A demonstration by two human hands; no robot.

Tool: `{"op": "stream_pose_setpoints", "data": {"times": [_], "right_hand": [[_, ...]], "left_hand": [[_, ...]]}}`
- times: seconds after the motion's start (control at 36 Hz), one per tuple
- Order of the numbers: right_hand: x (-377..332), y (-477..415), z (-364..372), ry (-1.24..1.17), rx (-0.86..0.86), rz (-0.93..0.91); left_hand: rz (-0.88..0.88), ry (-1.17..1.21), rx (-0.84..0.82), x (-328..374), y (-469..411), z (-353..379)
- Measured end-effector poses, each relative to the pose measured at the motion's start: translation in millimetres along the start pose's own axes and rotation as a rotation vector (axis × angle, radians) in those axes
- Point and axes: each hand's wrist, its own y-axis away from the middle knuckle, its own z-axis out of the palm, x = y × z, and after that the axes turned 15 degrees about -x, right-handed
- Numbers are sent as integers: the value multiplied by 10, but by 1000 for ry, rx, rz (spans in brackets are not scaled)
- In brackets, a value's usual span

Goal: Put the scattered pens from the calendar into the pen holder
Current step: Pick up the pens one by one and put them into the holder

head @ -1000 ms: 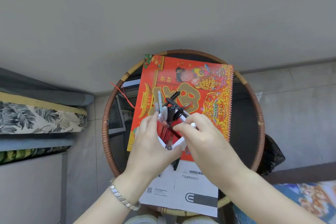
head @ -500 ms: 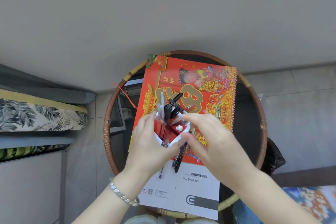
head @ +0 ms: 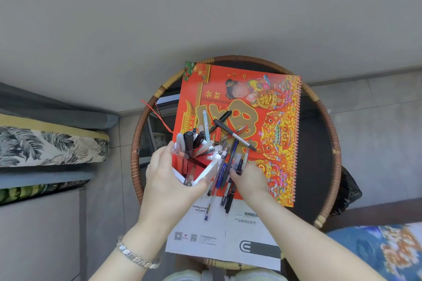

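The left hand [head: 170, 180] grips the white pen holder [head: 205, 172] and holds it tilted over the left edge of the red calendar [head: 274, 143], with several pens inside. Just to its right, the right hand [head: 250, 179] rests on a bundle of scattered pens [head: 225, 175], its fingers closing on them. More pens lie crossed further up the calendar, on the round desk [head: 319, 155].

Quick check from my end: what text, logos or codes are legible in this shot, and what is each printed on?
"發財": gold characters on the red calendar.
"Suning": on the white leaflet, followed by small characters too blurred to read.
"产品使用说明书": also on the leaflet; the line above it is unclear.
A stylised "E" logo: leaflet's dark band.
Two QR codes and fine print on the leaflet: too small to read.
Pen markings: unreadable.
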Motion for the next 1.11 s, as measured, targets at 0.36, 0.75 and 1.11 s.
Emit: {"op": "stream_pose_setpoints", "data": {"times": [0.36, 0.75, 1.11], "right_hand": [[293, 116, -183, -322, -53, -227], [-118, 1504, -1098, -880, -109, -477], [-171, 1798, -1202, -338, -546, -350]], "left_hand": [[3, 26, -39, -41, 137, 52], [137, -109, -175, 82, 197, 297], [170, -142, -149, 156, 201, 367]]}}
